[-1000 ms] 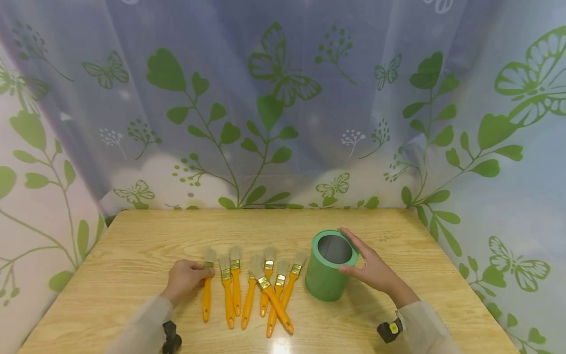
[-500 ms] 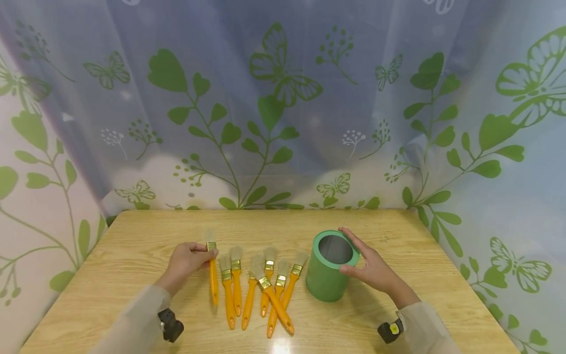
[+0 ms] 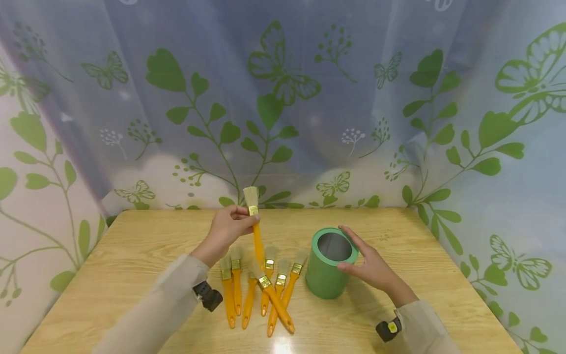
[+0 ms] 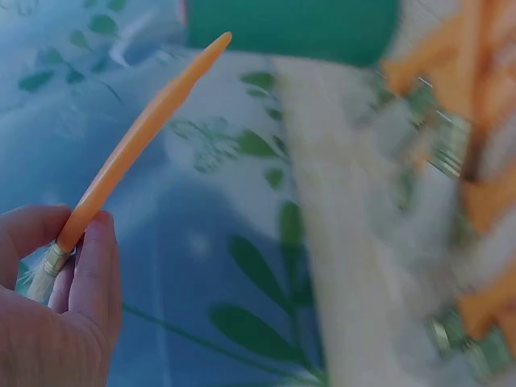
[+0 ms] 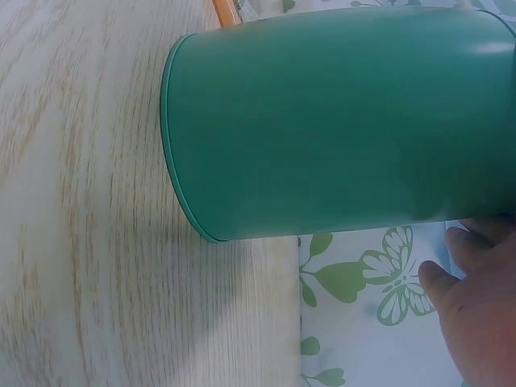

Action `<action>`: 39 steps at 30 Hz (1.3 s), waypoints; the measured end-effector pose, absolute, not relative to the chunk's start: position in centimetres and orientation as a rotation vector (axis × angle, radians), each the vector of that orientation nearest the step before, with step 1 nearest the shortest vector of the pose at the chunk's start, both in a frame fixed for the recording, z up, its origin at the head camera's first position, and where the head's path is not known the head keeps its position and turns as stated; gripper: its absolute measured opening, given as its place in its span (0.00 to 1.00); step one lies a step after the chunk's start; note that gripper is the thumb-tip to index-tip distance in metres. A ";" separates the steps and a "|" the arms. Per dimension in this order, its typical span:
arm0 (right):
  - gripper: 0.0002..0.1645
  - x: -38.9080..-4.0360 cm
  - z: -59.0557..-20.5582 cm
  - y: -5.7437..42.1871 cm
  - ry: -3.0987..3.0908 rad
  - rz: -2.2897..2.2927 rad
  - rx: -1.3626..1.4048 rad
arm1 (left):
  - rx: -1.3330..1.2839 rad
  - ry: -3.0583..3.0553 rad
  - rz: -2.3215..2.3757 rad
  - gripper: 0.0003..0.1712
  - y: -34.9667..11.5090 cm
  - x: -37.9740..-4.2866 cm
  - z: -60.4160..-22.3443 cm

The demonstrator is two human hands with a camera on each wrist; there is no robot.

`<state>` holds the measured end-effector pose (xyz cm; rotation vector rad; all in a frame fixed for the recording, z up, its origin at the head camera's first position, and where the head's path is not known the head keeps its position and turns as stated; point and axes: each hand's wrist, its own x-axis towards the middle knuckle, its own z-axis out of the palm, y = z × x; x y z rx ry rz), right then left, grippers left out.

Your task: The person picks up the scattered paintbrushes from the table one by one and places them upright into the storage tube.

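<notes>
My left hand [image 3: 223, 231] pinches a paintbrush [image 3: 258, 238] between thumb and fingers, close to its metal band. Pale bristles point up and the orange handle hangs downward, above the other brushes. In the left wrist view, my left hand [image 4: 60, 330] and the held paintbrush [image 4: 129, 153] show up close. A green round can [image 3: 327, 280] stands upright on the table, its open top showing a dark inside. My right hand [image 3: 373, 269] touches its rim on the right, with fingers and thumb spread. In the right wrist view, the green can [image 5: 330, 129] partly hides its fingertips.
Several more orange-handled paintbrushes [image 3: 228, 305] lie left of the can on the wooden table [image 3: 146, 246], bristles away from me. One brush [image 3: 280, 312] lies across others. A patterned curtain [image 3: 309, 147] hangs behind the table's far edge.
My left hand has lifted the leftmost paintbrush off the table and carried it up and to the right. My right hand and the green can stay in place.
</notes>
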<state>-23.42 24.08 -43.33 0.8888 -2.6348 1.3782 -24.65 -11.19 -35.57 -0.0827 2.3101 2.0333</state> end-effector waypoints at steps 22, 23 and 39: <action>0.51 -23.7 -43.2 23.9 -2.648 1.430 0.903 | 0.245 2.197 2.339 0.13 -1.6 -24.2 -31.1; 0.51 -23.8 -43.3 23.9 -2.649 1.436 0.902 | 0.255 2.221 2.317 0.13 -1.3 -24.2 -31.3; 0.52 -23.8 -43.4 24.2 -2.659 1.423 0.865 | 0.386 2.482 1.996 0.11 0.7 -23.8 -35.3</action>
